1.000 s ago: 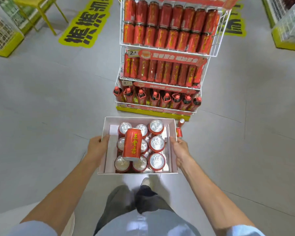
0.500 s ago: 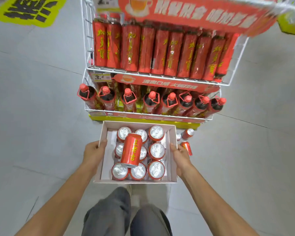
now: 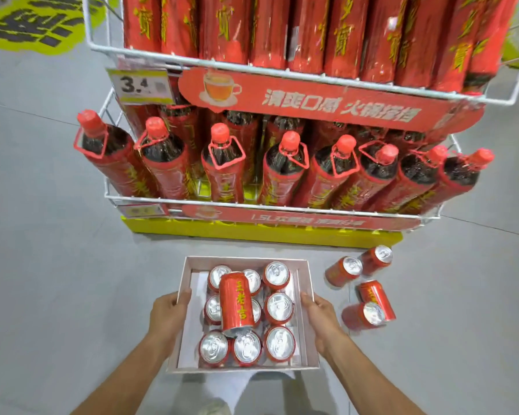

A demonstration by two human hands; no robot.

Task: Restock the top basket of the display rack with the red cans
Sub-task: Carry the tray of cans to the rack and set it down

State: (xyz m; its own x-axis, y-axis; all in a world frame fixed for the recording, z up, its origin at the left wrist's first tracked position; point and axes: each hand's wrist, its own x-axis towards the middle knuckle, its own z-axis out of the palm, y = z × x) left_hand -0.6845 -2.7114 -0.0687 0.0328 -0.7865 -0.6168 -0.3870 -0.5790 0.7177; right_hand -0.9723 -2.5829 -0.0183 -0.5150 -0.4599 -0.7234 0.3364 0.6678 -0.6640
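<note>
A shallow white cardboard box holds several upright red cans, with one red can lying on top of them. My left hand grips the box's left wall and my right hand grips its right wall. The box sits low, just in front of the white wire display rack. The rack's top basket is out of view above the frame.
Several loose red cans lie on the grey floor right of the box. The rack's lowest basket holds large dark bottles with red caps; the basket above holds tall red packs. A yellow base runs under the rack.
The view has closed in on the rack and dropped; the box in both hands is now lower and close to the rack's base. More loose cans show on the floor at right.
</note>
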